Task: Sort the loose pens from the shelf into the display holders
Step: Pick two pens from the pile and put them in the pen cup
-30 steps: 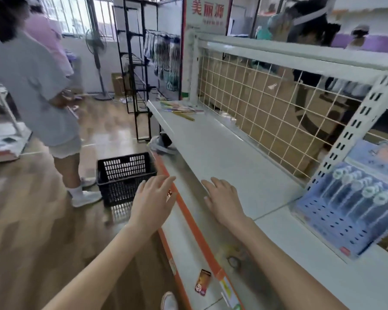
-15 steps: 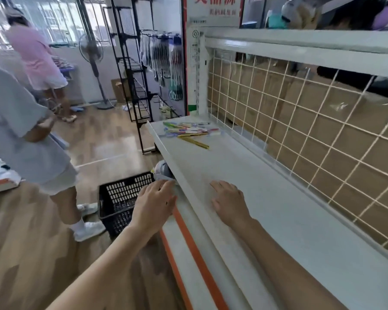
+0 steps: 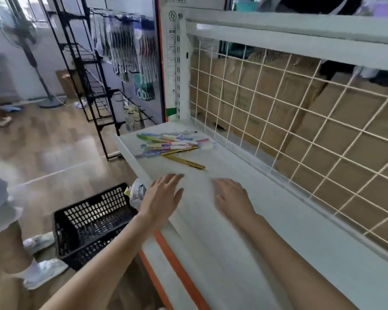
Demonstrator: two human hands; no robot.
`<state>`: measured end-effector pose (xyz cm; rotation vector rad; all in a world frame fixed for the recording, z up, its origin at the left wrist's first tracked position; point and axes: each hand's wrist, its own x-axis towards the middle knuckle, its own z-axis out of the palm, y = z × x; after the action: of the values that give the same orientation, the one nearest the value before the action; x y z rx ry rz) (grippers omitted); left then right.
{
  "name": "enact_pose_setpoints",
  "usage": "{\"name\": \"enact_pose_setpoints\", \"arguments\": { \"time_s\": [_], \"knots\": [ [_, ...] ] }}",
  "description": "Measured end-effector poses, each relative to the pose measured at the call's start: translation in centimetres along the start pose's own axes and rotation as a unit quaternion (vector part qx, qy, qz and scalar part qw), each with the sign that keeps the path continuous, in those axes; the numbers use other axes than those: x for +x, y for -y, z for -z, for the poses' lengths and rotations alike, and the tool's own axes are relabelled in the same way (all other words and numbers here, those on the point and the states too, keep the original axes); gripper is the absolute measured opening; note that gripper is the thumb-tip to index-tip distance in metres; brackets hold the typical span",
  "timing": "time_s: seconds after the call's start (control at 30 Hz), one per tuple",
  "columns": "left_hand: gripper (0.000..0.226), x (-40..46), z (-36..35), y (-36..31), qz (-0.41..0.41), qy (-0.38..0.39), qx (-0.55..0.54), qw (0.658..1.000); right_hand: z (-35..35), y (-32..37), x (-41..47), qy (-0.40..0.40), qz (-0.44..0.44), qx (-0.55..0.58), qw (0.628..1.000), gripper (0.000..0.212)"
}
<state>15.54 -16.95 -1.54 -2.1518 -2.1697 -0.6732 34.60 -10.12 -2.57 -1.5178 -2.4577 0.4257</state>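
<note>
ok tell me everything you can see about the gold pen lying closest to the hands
The slim gold metallic-looking pen lies flat on the white shelf board, apart from the pile of coloured loose pens behind it. It runs diagonally, its far end toward the pile near a second gold pen, its near end dark-tipped and pointing toward the wire grid back. Nothing touches it; both open hands, left hand and right hand, are short of it.

Two bare forearms reach in from the lower edge, no sleeves showing on either up to the frame's border. The left hand [image 3: 164, 198] and right hand [image 3: 232, 196] wear no gloves, rings, watch or bands that can be seen. Both are motion-blurred, so nails and finer detail are unclear.
</note>
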Motion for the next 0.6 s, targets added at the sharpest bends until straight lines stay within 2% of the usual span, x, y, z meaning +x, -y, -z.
{"name": "enact_pose_setpoints", "arguments": {
  "time_s": [0.17, 0.3, 0.4, 0.5, 0.6],
  "knots": [
    [0.045, 6.4, -1.8, 4.1, -0.075, 0.054, 0.001, 0.996, -0.8, 0.4, 6.6, -0.041, -0.061, 0.047, 0.996, 0.051],
    [0.045, 10.4, -3.4, 6.4, -0.180, 0.023, -0.004, 0.983, -1.1, 0.5, 11.4, -0.051, -0.107, 0.044, 0.992, 0.055],
    [0.045, 12.8, -4.9, 7.4, -0.222, 0.031, 0.011, 0.974, -1.1, 0.4, 14.3, -0.077, -0.116, 0.045, 0.989, 0.053],
    [0.038, 13.9, -5.8, 8.1, -0.251, 0.046, -0.006, 0.967, -1.3, 0.6, 17.0, -0.057, -0.135, 0.044, 0.988, 0.050],
    [0.033, 14.6, -6.1, 8.9, -0.277, 0.043, -0.014, 0.960, -1.7, 1.0, 19.2, -0.026, -0.148, -0.003, 0.989, 0.050]
  ]
}}
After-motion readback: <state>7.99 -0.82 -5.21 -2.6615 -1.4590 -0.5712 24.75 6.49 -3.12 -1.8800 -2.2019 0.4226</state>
